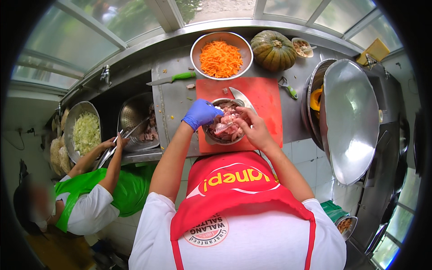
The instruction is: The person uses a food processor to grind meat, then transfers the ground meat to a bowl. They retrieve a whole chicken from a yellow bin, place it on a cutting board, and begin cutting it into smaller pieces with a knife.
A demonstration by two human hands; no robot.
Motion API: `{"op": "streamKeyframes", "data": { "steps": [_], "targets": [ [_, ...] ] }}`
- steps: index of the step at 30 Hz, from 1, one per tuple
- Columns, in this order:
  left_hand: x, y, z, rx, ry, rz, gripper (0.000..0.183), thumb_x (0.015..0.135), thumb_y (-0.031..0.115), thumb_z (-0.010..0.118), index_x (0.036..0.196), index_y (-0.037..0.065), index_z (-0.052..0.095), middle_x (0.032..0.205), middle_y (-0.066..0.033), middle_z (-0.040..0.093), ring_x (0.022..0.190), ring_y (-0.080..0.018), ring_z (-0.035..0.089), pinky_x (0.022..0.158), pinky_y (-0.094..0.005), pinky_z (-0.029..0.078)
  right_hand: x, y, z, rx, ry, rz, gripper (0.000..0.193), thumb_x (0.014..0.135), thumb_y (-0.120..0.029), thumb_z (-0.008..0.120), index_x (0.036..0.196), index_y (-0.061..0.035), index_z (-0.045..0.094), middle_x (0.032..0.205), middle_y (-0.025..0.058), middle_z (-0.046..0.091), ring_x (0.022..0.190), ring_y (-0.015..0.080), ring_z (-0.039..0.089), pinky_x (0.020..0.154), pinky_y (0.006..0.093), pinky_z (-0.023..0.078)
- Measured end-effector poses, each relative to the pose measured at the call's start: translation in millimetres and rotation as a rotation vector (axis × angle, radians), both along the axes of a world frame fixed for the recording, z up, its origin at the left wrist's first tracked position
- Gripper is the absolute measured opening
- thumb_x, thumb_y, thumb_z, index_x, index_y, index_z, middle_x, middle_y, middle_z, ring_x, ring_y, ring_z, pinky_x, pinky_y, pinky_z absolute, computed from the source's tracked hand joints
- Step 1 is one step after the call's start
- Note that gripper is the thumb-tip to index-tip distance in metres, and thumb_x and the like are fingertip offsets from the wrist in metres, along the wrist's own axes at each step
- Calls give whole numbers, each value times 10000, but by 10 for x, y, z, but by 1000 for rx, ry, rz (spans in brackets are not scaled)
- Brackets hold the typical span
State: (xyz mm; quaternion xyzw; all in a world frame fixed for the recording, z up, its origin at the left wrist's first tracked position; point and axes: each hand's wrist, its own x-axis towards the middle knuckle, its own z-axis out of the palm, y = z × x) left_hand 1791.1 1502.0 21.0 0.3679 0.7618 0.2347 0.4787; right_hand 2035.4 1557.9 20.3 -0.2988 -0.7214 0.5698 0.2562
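A metal bowl point(228, 143) of chopped raw meat point(226, 128) stands on the red cutting board point(265, 96). From the left, my left hand point(200, 115), in a blue glove, reaches over the rim with its fingers closed; what they hold, if anything, is hidden. My bare right hand point(254, 129) bends over the bowl's right side, fingertips and thumb closed around a piece of the meat. Just beyond the bowl, a knife blade point(242, 98) lies on the board, partly covered by the bowl and my right hand.
Along the back are a bowl of shredded carrot point(221, 59), a squash point(273, 51) and a green-handled knife point(171, 78). A peeler point(288, 87) lies right of the board, before large metal pans point(351, 121). At left, a co-worker point(105, 189) holds tongs near a colander point(133, 119).
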Motion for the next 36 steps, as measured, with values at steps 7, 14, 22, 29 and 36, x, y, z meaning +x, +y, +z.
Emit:
{"op": "streamKeyframes", "data": {
  "steps": [7,14,22,29,36],
  "targets": [
    [134,-73,-46,169,169,69,336,746,289,870,778,-25,753,663,-141,701,600,-182,685,582,-362,550,-65,-122,108,288,-194,51,670,809,-411,862,1347,-96,617,1213,146,598,1062,354,672,888,429,556],
    [526,-208,309,296,465,197,358,740,334,822,848,-2,761,804,-238,727,732,-374,732,688,-436,575,-134,-159,122,468,-298,39,581,787,-229,819,1297,-48,610,1235,175,558,1151,377,618,957,436,531],
    [772,-308,262,334,555,209,373,851,383,739,979,36,698,949,-221,730,854,-417,727,749,-500,586,-263,-258,62,447,-262,-58,515,779,-170,755,1252,-50,590,1137,188,557,1063,414,613,885,512,530],
    [842,-318,285,394,588,221,373,869,389,736,985,40,672,940,-214,725,840,-413,725,723,-500,583,-337,-262,77,449,-324,-110,371,809,-113,685,1145,-20,556,1095,213,552,1022,448,604,858,534,520],
    [829,-434,238,505,547,281,382,817,368,813,970,54,659,919,-201,721,815,-408,719,698,-491,568,-238,-198,16,351,-336,-119,255,853,-123,653,1063,-4,569,1029,215,566,954,447,627,803,530,526]
  ]
}}
